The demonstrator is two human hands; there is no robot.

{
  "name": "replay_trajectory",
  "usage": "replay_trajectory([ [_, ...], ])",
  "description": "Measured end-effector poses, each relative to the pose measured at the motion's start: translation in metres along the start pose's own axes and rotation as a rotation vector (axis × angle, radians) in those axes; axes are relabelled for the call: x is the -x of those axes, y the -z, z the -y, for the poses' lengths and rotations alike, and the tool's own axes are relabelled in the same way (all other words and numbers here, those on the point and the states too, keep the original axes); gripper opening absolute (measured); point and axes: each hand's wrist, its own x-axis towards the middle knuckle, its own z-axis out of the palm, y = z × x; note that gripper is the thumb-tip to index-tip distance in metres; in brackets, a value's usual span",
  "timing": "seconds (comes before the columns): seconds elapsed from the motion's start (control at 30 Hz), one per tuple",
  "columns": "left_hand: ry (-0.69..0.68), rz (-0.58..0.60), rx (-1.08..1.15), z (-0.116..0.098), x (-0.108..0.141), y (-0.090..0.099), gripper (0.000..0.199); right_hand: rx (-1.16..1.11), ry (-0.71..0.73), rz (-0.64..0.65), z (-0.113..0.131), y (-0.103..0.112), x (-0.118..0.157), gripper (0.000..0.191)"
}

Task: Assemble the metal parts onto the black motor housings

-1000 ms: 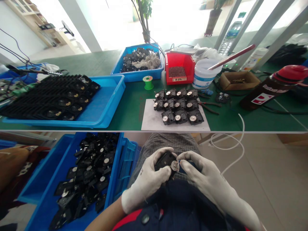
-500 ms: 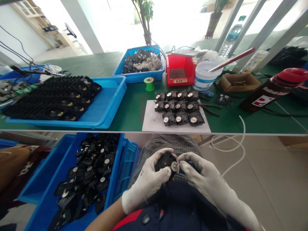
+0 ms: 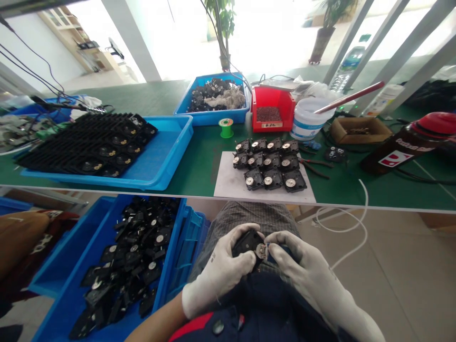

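Observation:
In white gloves, both hands meet over my lap, below the table edge. My left hand point(image 3: 223, 270) is closed around a black plastic mechanism point(image 3: 245, 242), its thumb along the near side. A round silver metal disc point(image 3: 261, 251) sits at the mechanism's right end, with thin metal or wire beside it. There my right hand point(image 3: 307, 273) pinches with thumb and forefinger; what lies between the tips is too small to make out. On the table ahead, several similar black mechanisms point(image 3: 272, 180) with silver discs stand in rows on a white sheet point(image 3: 228, 183).
Left on the table, a blue tray point(image 3: 167, 161) holds stacked black panels. A blue bin point(image 3: 171, 280) of loose mechanisms stands below. Behind the sheet are a green solder spool point(image 3: 225, 129), red parts bin point(image 3: 274, 126) and white tub point(image 3: 302, 128). Pliers point(image 3: 317, 166) and a dark bottle point(image 3: 395, 147) lie right.
The camera view has shifted slightly, so the table items appear farther right and a little lower. Both hands keep nearly the same hold on the mechanism.

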Motion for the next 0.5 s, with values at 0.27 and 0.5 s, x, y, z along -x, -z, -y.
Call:
replay_trajectory([
  [0.27, 0.000, 0.002, 0.024, -0.0001, 0.0000, -0.0014, 0.054, 0.012, 0.005, -0.016, 0.0031, 0.0029, -0.0002, 0.032],
  [0.5, -0.015, 0.002, 0.051, 0.0045, -0.0006, -0.0017, 0.054, -0.102, -0.035, -0.030, 0.0017, 0.0015, 0.0023, 0.039],
])
